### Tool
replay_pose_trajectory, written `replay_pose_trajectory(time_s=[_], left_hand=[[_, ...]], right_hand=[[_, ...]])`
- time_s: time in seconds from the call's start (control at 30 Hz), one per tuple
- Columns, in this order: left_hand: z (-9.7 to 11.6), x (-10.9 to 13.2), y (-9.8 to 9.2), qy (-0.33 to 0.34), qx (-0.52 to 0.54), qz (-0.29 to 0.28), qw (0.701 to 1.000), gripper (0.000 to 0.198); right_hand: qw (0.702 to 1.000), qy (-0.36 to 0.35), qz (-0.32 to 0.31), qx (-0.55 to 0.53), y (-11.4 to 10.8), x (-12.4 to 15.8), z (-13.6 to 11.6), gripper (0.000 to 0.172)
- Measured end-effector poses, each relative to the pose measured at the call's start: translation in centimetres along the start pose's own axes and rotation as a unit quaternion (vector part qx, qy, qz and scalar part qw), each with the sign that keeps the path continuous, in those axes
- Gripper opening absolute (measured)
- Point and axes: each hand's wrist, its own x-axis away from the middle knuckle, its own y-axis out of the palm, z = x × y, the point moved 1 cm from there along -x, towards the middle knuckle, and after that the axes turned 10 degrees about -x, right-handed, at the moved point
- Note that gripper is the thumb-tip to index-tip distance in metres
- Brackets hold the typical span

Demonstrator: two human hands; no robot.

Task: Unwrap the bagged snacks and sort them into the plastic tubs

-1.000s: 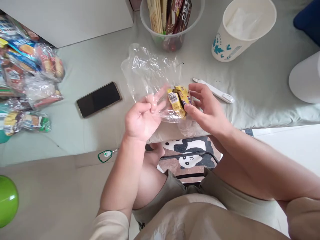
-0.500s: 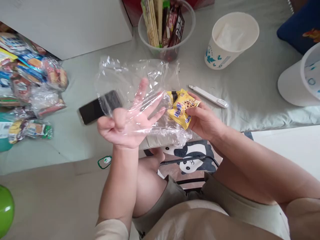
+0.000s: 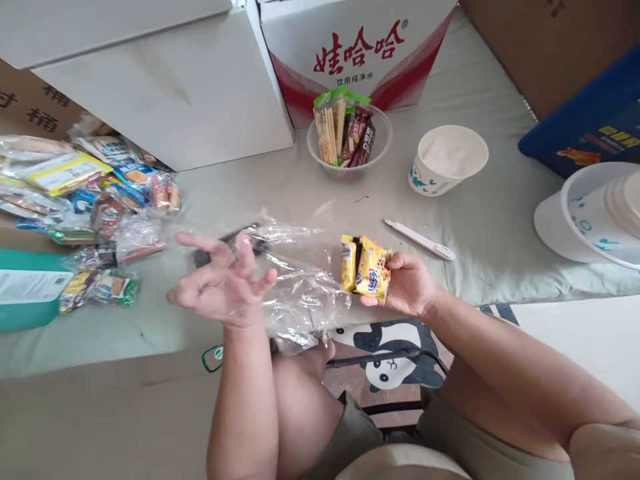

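My right hand (image 3: 411,285) grips two small yellow snack packets (image 3: 374,270) side by side, printed with dark cookie-like pieces. To the left, my left hand (image 3: 217,283) is open, its fingers spread and curved. A crumpled clear plastic bag (image 3: 305,280) lies beside and behind that hand, between it and the packets; whether it touches the fingers I cannot tell. Behind the bag and left fingers, a dark phone (image 3: 227,245) is partly hidden. Just beyond my right hand rests a white utility knife (image 3: 420,240).
A clear bowl (image 3: 350,172) of wrapped snack sticks stands before a water carton (image 3: 360,67). To its right are a paper cup (image 3: 447,160) and a white bucket (image 3: 560,230) containing cups. Many packaged snacks (image 3: 107,200) and a teal container (image 3: 30,287) are at left.
My left hand has moved left, out from behind the clear bag's film, and the bag has sunk lower. My right hand still holds the yellow packets. The view has tilted up, showing the carton.
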Motion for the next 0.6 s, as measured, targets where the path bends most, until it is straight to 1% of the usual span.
replay_pose_trajectory(time_s=[0.07, 0.1, 0.13, 0.2, 0.23, 0.3, 0.33, 0.37, 0.4, 0.43, 0.47, 0.53, 0.57, 0.6], left_hand=[[0.5, -0.1, -0.7, 0.05, 0.052, 0.089, 0.993, 0.047], [0.6, -0.3, -0.8, 0.073, 0.079, 0.118, 0.987, 0.04], [0.6, -0.4, -0.9, 0.084, 0.095, 0.115, 0.985, 0.036], [0.4, -0.8, -0.7, 0.09, 0.125, 0.073, 0.985, 0.035], [0.2, -1.1, -0.5, 0.088, 0.149, 0.046, 0.984, 0.039], [-0.2, -1.5, -0.1, 0.071, 0.208, 0.002, 0.976, 0.047], [-0.4, -1.6, 0.2, 0.056, 0.237, -0.017, 0.97, 0.051], [-0.5, -1.6, 0.6, 0.039, 0.262, -0.033, 0.964, 0.054], [-0.5, -1.6, 1.0, 0.02, 0.283, -0.047, 0.958, 0.057], [-0.4, -1.5, 1.3, 0.0, 0.299, -0.058, 0.952, 0.059], [-0.4, -1.3, 1.7, -0.021, 0.313, -0.064, 0.947, 0.061], [-0.1, -1.0, 2.4, -0.065, 0.329, -0.064, 0.94, 0.065], [0.0, -0.9, 2.6, -0.084, 0.334, -0.061, 0.937, 0.066], [0.1, -0.9, 2.8, -0.098, 0.336, -0.059, 0.935, 0.067]], right_hand=[[0.999, -0.018, 0.015, 0.029, 0.2, 0.3, -0.1, 0.05], [0.997, -0.044, 0.028, 0.051, 0.4, 0.5, -0.4, 0.045], [0.993, -0.082, 0.044, 0.077, 0.7, 0.7, -0.9, 0.04], [0.972, -0.187, 0.067, 0.129, 2.0, 0.5, -2.7, 0.035], [0.954, -0.249, 0.071, 0.152, 2.9, 0.1, -4.0, 0.035], [0.904, -0.375, 0.058, 0.195, 5.0, -1.4, -7.3, 0.037], [0.869, -0.439, 0.048, 0.222, 6.0, -2.5, -9.2, 0.038], [0.83, -0.487, 0.032, 0.27, 6.9, -3.7, -11.2, 0.04], [0.792, -0.512, 0.034, 0.331, 7.6, -5.1, -13.2, 0.042], [0.754, -0.518, 0.063, 0.399, 8.1, -6.4, -15.0, 0.043], [0.714, -0.493, 0.118, 0.483, 8.3, -7.6, -16.6, 0.045], [0.697, -0.446, 0.179, 0.532, 8.4, -9.4, -19.1, 0.06], [0.68, -0.424, 0.211, 0.56, 8.3, -10.0, -19.8, 0.067], [0.655, -0.411, 0.229, 0.591, 8.3, -10.4, -20.3, 0.073]])
